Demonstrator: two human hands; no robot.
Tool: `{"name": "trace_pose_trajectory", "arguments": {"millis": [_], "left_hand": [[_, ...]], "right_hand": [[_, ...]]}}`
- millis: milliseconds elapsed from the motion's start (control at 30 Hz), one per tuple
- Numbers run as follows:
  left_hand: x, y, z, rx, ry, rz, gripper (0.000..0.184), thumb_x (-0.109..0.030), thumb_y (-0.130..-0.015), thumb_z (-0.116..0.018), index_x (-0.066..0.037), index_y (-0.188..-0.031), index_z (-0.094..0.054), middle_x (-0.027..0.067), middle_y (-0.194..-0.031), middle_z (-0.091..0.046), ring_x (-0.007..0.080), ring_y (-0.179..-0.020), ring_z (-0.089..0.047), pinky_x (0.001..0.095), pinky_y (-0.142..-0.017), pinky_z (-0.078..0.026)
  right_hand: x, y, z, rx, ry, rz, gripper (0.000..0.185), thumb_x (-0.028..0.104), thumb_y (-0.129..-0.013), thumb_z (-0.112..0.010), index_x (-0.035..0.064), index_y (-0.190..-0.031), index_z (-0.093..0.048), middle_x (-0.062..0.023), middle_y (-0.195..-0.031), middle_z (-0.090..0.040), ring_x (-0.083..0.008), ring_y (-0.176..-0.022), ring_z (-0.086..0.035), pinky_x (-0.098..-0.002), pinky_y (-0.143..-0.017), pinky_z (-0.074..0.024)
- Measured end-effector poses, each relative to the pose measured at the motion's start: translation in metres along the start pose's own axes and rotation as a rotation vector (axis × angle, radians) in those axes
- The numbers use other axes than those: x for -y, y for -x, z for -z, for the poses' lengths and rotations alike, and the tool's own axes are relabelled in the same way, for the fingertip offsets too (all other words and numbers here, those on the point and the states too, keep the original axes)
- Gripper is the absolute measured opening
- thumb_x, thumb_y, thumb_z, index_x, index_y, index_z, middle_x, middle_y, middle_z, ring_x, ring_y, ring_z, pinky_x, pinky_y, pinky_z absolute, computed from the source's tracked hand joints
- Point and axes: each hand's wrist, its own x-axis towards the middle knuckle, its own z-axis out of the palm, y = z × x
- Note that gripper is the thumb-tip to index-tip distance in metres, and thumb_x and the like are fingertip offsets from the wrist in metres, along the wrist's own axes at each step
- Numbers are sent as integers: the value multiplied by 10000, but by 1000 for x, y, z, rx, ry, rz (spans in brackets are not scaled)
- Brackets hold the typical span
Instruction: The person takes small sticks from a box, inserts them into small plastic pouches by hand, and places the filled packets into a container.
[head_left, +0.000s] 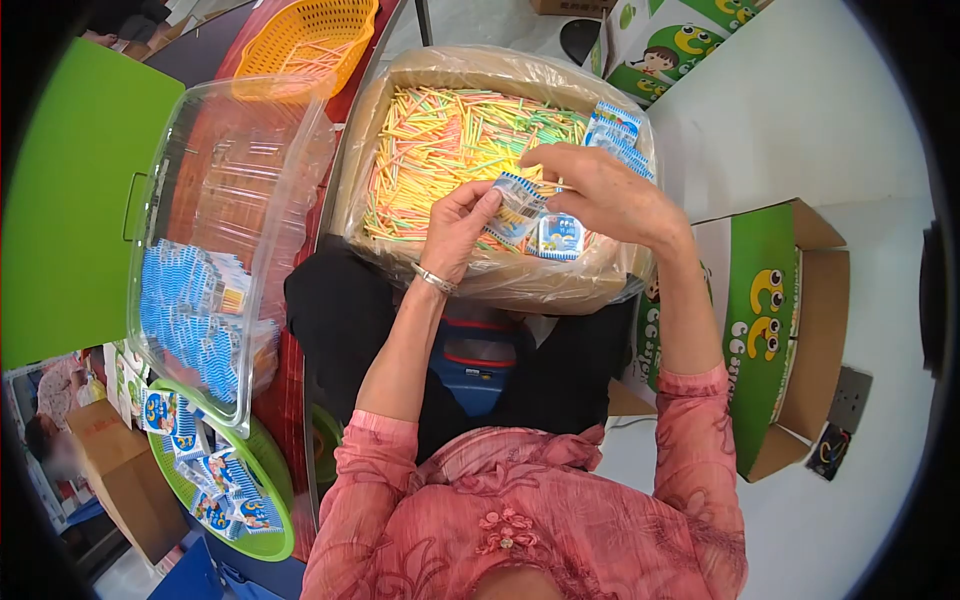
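Note:
My left hand [462,228] is closed on a small blue-and-white packet [516,210], pinching its left edge between thumb and fingers. Just to the right, my right hand [612,198] is curled at the packet's upper side, with a few pale thin sticks [552,187] between its fingers; the exact grip is partly hidden. Both hands are over a lined cardboard box [362,130] full of yellow, pink and green thin sticks [430,150]. Another packet [560,236] lies on the sticks below my right hand. More packets [614,130] are stacked in the box's upper right corner.
Left on a red table are a clear plastic bin [290,200] with many packets [195,320], a yellow basket [362,30] with pink sticks, and a green basket [285,490] of filled-looking packets. A green carton [762,240] stands at the right, another carton [680,45] behind.

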Motion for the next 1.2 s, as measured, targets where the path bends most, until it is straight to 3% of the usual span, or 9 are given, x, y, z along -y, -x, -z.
{"name": "trace_pose_trajectory", "arguments": {"millis": [100, 300, 600, 700, 800, 900, 1000, 1100, 1200], "left_hand": [[-1, 0, 0, -9, 25, 11, 230, -175, -968, -641, -5, -1120, -664, 3, -959, -679, 60, -835, -601, 217, -729, -499], [-7, 3, -3, -2, 48, 20, 231, -169, -960, -654, 5, -1110, -681, -2, -952, -683, 49, -843, -596, 209, -751, -491], [-10, 4, -7, 16, 212, 23, 238, -163, -992, -596, 2, -1155, -647, 36, -1023, -689, 92, -911, -639, 261, -808, -533], [-15, 4, -6, 12, 298, -4, 244, -159, -997, -581, -1, -1176, -632, 50, -1056, -687, 113, -945, -650, 283, -845, -541], [-17, 5, -9, 29, 342, -32, 238, -155, -989, -594, 3, -1161, -642, 45, -1050, -688, 110, -948, -647, 279, -852, -533], [-13, 2, -8, -4, 184, -66, 221, -155, -987, -598, -6, -1140, -655, 33, -1020, -691, 112, -939, -646, 292, -851, -530], [-6, 3, -1, -48, 97, -38, 211, -149, -981, -606, -6, -1123, -668, 35, -1009, -696, 112, -928, -647, 295, -853, -526], [-7, 3, -4, -38, 111, -15, 205, -138, -976, -610, -1, -1116, -672, 40, -1015, -698, 105, -905, -648, 286, -844, -526], [-7, 3, 2, -61, 99, -26, 203, -132, -976, -610, -1, -1117, -671, 40, -1012, -699, 96, -882, -648, 280, -827, -530]], "right_hand": [[5, -3, 7, -33, -86, -141, 238, 8, -794, -610, -50, -1024, -602, -190, -893, -651, -330, -846, -650, -396, -742, -502], [2, -5, 2, -136, -104, -52, 142, 33, -784, -648, -59, -890, -624, -176, -785, -654, -316, -698, -648, -396, -647, -500], [6, -14, -12, -271, -76, 111, 279, 94, -832, -710, -8, -1085, -653, -115, -764, -622, -210, -695, -632, -348, -613, -476], [14, -8, -9, -282, -129, -92, 336, 134, -809, -717, -18, -1091, -613, -180, -882, -646, -324, -776, -635, -412, -705, -490], [4, -3, -31, -357, -99, 71, 342, 66, -809, -736, 16, -1137, -654, -88, -738, -600, -162, -629, -575, -299, -579, -467], [6, 2, -29, -326, -219, -115, 366, 59, -789, -752, 23, -1140, -657, -68, -728, -597, -143, -585, -554, -291, -555, -454], [5, 0, -35, -325, -165, 44, 320, 72, -789, -718, 10, -1091, -630, -131, -686, -626, -276, -628, -645, -368, -609, -498], [-2, -1, -38, -417, -151, -121, 345, 56, -782, -716, 26, -1117, -639, -137, -708, -637, -282, -646, -650, -367, -611, -498], [-6, -2, -47, -393, -168, -69, 387, 25, -789, -721, 47, -1170, -650, -72, -722, -595, -157, -582, -559, -301, -539, -437]]}}
